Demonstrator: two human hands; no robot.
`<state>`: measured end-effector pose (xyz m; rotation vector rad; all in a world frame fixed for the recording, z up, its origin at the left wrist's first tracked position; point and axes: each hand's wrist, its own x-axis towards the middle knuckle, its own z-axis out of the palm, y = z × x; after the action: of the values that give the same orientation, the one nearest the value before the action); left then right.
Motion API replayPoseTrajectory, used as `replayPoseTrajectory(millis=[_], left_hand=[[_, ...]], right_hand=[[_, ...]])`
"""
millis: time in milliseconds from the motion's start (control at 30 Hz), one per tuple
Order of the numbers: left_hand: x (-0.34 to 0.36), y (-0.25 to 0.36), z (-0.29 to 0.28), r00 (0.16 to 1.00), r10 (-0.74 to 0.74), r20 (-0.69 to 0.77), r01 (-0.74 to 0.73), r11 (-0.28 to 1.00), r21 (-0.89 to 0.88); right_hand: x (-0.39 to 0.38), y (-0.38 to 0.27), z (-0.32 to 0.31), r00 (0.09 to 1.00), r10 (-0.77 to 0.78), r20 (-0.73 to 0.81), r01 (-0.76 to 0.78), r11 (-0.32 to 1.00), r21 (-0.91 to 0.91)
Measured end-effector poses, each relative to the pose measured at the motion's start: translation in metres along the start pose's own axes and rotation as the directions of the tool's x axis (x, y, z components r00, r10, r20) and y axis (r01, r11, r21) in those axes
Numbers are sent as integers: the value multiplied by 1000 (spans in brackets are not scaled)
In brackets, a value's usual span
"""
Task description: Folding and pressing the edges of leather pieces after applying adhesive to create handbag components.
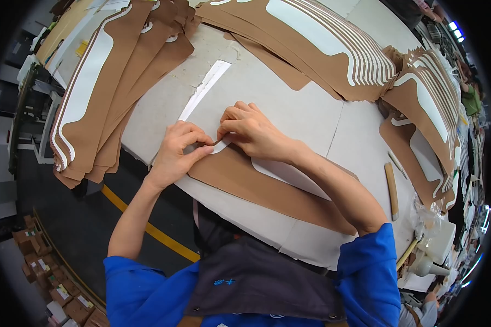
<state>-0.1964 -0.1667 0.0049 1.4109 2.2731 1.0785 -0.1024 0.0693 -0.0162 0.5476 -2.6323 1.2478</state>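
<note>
A brown cut piece [273,199] with a white shaped inset lies on the pale worktable [316,120] in front of me. My left hand [180,152] pinches its left end, where a narrow white band shows along the edge. Just beside it, my right hand [251,131] grips the same end with curled fingers, which hide part of the edge. A long white strip [204,87] lies beyond my left hand, pointing away from me.
Stacks of brown pieces with white insets stand at left [109,76], back [322,38] and right [420,109]. A wooden stick [391,191] and a thin tool [396,163] lie right of my forearm, near a white container [439,242]. Other people appear at the far right edge.
</note>
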Motion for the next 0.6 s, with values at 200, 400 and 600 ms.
replayPoseTrajectory(millis=[200,400,600], left_hand=[[-1,-6,-4,999,37,-23,-35,998,48],[-2,-8,-10,992,121,-21,-118,987,108],[-7,-9,-5,992,93,-91,-80,988,133]], right_hand=[[1,4,0,996,38,75,-35,998,-43],[7,-7,6,1000,9,-1,-8,999,41],[6,-19,17,988,136,-73,-134,991,28]])
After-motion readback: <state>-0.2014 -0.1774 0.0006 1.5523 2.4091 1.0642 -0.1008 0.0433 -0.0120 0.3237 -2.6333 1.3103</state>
